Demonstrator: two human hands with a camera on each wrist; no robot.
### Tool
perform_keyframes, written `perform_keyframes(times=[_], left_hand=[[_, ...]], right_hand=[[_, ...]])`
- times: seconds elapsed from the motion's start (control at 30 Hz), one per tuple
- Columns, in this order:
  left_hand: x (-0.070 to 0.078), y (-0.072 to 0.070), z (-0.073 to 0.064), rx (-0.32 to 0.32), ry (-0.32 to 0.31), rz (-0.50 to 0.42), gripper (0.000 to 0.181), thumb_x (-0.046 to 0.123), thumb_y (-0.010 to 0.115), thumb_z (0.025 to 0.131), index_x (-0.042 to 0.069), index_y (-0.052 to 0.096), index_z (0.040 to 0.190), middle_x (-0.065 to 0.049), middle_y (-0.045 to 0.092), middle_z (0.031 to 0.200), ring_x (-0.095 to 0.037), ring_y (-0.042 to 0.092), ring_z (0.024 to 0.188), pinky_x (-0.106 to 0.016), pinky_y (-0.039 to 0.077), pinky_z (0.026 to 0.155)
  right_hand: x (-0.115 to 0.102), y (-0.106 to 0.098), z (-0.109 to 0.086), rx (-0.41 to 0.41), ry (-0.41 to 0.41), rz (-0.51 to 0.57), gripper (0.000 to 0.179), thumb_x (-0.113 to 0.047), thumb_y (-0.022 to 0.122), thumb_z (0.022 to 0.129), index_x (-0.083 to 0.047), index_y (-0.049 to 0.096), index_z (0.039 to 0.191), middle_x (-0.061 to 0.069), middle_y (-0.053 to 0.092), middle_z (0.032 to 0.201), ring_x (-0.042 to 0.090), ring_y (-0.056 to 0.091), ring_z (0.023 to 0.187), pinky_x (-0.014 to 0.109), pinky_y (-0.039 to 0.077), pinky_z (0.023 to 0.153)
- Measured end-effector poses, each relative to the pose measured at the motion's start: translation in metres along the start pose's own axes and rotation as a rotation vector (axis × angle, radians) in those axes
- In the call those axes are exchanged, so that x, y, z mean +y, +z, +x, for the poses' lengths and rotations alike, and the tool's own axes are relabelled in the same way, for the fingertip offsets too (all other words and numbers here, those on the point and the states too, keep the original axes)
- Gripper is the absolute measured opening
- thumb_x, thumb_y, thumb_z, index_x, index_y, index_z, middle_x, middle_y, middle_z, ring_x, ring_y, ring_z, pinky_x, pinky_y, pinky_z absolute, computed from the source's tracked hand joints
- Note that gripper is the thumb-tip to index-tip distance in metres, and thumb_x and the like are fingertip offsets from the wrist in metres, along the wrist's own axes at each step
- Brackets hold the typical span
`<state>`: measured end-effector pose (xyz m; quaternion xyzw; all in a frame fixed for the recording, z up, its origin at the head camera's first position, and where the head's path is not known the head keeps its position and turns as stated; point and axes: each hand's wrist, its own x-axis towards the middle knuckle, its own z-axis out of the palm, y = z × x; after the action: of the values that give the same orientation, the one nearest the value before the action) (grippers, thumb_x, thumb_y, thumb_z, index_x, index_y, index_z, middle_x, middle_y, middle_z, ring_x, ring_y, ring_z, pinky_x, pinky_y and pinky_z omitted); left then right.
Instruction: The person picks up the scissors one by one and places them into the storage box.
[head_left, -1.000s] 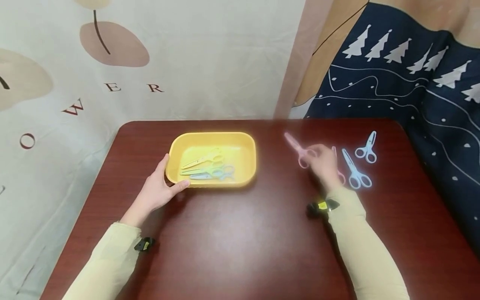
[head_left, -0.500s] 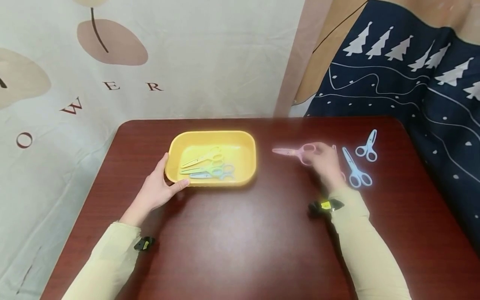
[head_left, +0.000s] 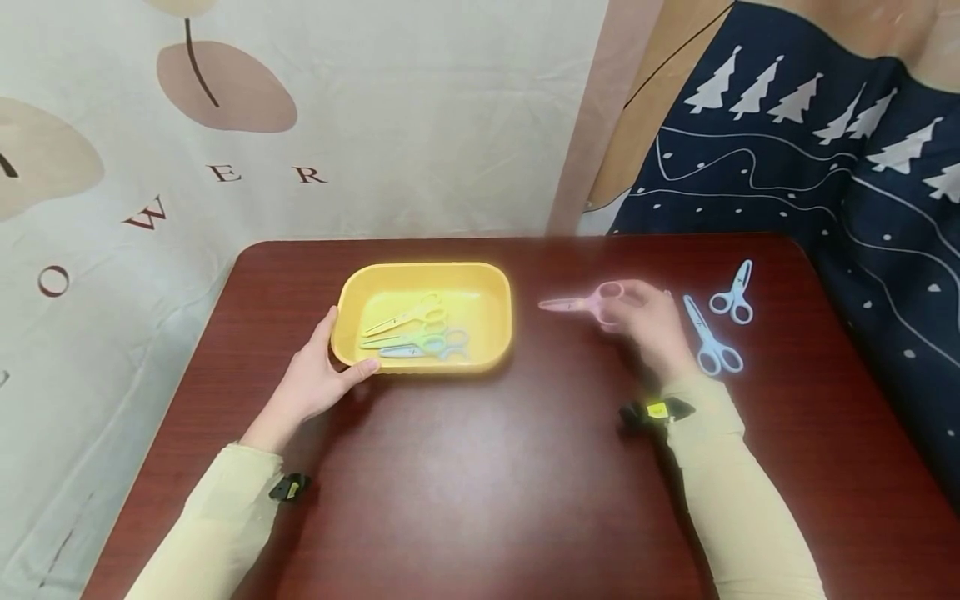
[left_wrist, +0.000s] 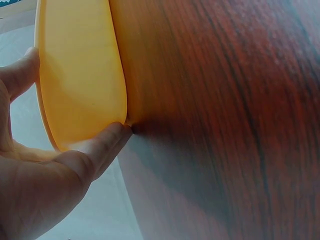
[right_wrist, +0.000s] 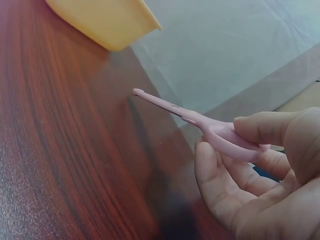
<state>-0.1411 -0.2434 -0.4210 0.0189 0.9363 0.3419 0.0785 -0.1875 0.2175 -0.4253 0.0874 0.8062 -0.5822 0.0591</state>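
Observation:
Pink scissors (head_left: 567, 305) are held by their handle loops in my right hand (head_left: 652, 325), blades pointing left toward the yellow tray (head_left: 500, 321). In the right wrist view, the thumb and curled fingers pinch the pink handles (right_wrist: 232, 142), with the blades raised over the table and a shadow below. My left hand (head_left: 318, 375) grips the tray's near left corner, its thumb on the front rim and its fingers along the left side. Inside the tray lie yellow scissors (head_left: 431, 310), green scissors (head_left: 429, 342) and blue scissors (head_left: 401, 352).
Blue scissors (head_left: 705, 337) lie just right of my right hand, and smaller blue scissors (head_left: 735, 296) lie farther back. Another pink pair is almost wholly hidden behind the right hand. A pale printed cloth (head_left: 420, 125) hangs behind the dark red wooden table (head_left: 450, 483).
The pink scissors in my right hand have swung from pointing back-left to pointing left, and have shifted slightly toward the tray. My left hand stays on the tray.

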Motion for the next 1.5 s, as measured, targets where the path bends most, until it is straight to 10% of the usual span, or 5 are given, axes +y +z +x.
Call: perform_keyframes(times=[1.5], left_hand=[[0.001, -0.002, 0.000, -0.016, -0.008, 0.002, 0.114, 0.042, 0.078, 0.092, -0.004, 0.003, 0.164, -0.031, 0.019, 0.167, -0.050, 0.030, 0.149, -0.065, 0.030, 0.117]], right_hand=[[-0.022, -0.001, -0.007, -0.123, -0.063, 0.198, 0.046, -0.029, 0.077, 0.096, -0.015, 0.064, 0.137, 0.011, 0.069, 0.128, 0.031, 0.070, 0.113, 0.035, 0.058, 0.094]])
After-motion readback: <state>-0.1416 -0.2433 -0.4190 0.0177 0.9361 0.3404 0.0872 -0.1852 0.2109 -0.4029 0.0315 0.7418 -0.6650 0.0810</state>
